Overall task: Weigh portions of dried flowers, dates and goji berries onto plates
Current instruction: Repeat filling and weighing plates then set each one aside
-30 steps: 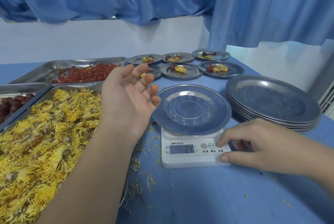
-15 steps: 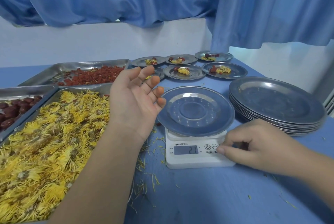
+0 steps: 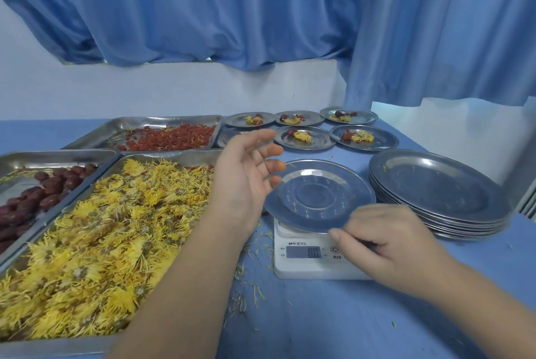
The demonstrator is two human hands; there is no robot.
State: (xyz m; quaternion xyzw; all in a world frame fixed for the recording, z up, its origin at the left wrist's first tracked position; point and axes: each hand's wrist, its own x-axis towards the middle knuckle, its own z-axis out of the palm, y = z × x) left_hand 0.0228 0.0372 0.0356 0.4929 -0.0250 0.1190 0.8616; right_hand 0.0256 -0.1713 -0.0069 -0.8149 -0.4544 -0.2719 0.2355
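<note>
At the far left, a rectangular steel tray [image 3: 58, 155] holds dark red dates [image 3: 34, 199]. Just beside it, a larger rectangular steel tray [image 3: 179, 155] is heaped with yellow dried flowers [image 3: 101, 242]. Behind both, a third steel tray [image 3: 145, 120] carries a thin layer of red goji berries [image 3: 174, 139].

The left hand [image 3: 246, 176] hovers above the flower tray's right edge, palm turned up, fingers loose and spread, with nothing in it. Loose yellow petals [image 3: 246, 271] lie on the blue table [image 3: 319, 324] below the forearm.

Right of that hand, a bare round steel plate [image 3: 319, 193] sits on a white digital kitchen scale [image 3: 304, 267]; its display is too blurred to read. The right hand [image 3: 385, 245] lies over the scale's front right corner and covers its buttons. Its fingers are curled inward and nothing shows in them, its thumb is at the plate's near rim, and what the fingertips touch is hidden.

At the back, five small round steel plates [image 3: 364, 144] each carry a portion of yellow flowers with red pieces. At the far right stands a stack of large round steel plates [image 3: 435, 193], the top one bare. A blue curtain [image 3: 261, 10] hangs behind the table
</note>
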